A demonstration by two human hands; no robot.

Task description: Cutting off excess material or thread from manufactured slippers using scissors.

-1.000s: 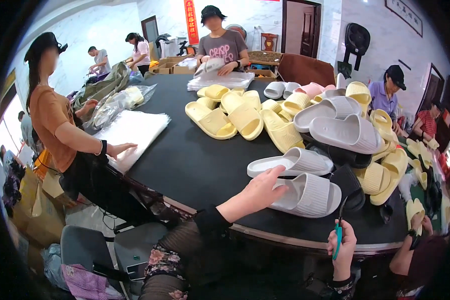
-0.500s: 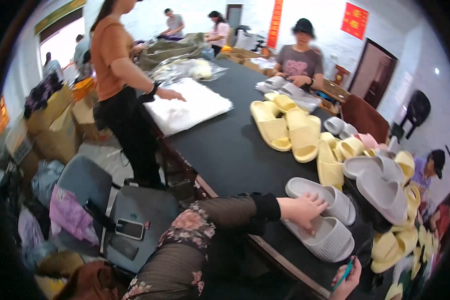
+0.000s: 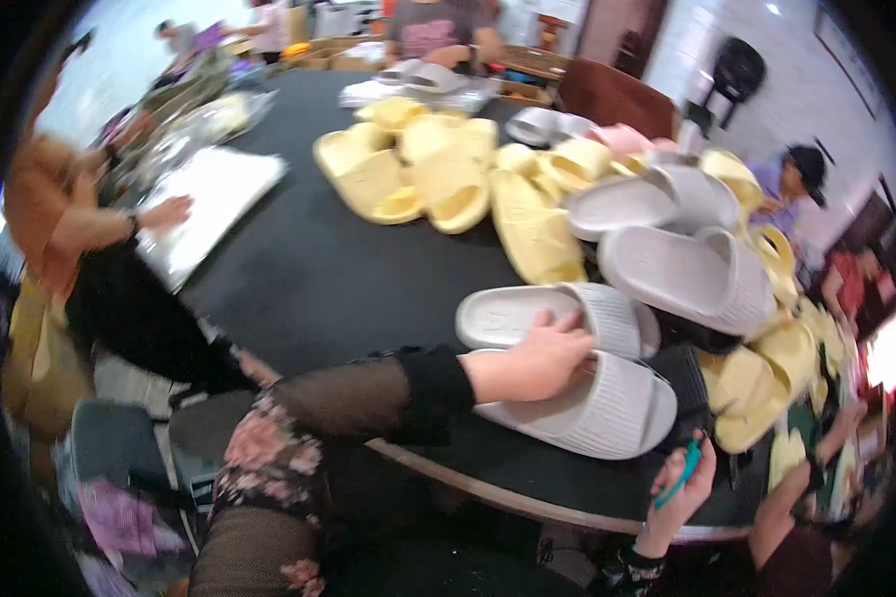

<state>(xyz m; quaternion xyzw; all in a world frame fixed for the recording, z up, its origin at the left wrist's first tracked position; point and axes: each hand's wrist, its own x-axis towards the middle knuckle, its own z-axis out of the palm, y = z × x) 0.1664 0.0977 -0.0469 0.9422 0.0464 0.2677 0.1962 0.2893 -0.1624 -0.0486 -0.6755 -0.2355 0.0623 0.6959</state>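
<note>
Left hand [image 3: 538,362] is laid, fingers half spread, across near grey slipper [image 3: 607,406]; fingertips lie over far grey slipper [image 3: 612,316] just beyond — whether either is grasped cannot be told. Both best steadied lightly, without being bent. Rightward, teal-handled tool [image 3: 687,473] is gripped in right hand [image 3: 689,495] — tip best pointed away from left hand.

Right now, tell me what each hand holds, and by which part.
Right hand: teal-handled tool, by its handle. Left hand: at the grey slippers; any grip unclear.
</note>
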